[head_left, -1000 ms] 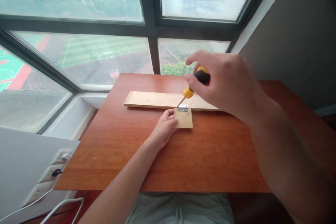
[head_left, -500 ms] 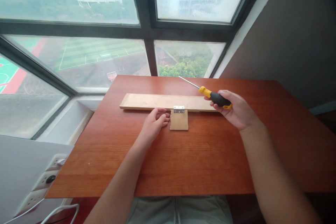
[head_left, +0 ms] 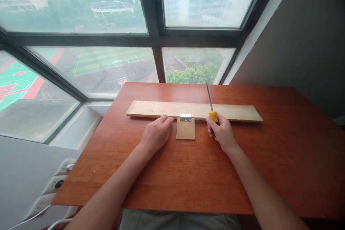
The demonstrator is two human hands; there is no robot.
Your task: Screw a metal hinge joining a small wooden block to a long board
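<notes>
A long pale wooden board (head_left: 159, 108) lies across the desk. At its front edge, a small metal hinge (head_left: 185, 117) joins it to a small square wooden piece (head_left: 185, 131), which lies flat toward me. My left hand (head_left: 157, 129) is palm down with curled fingers against the board's front edge, just left of the hinge. Its fingertips are hidden, so any small thing in them does not show. In my right hand (head_left: 222, 131), closed around the handle, is a yellow and black screwdriver (head_left: 212, 115). Its shaft points up and away over the board, right of the hinge.
The reddish-brown wooden desk (head_left: 161, 176) stands against large windows with a dark frame (head_left: 107, 39). Wall sockets (head_left: 54, 183) with plugs and white cables are at the lower left. A grey wall (head_left: 302, 43) rises on the right.
My right hand has moved left and toward me, and the screwdriver has swung from pointing left to pointing up and away. My left hand has turned palm down with fingers curled.
</notes>
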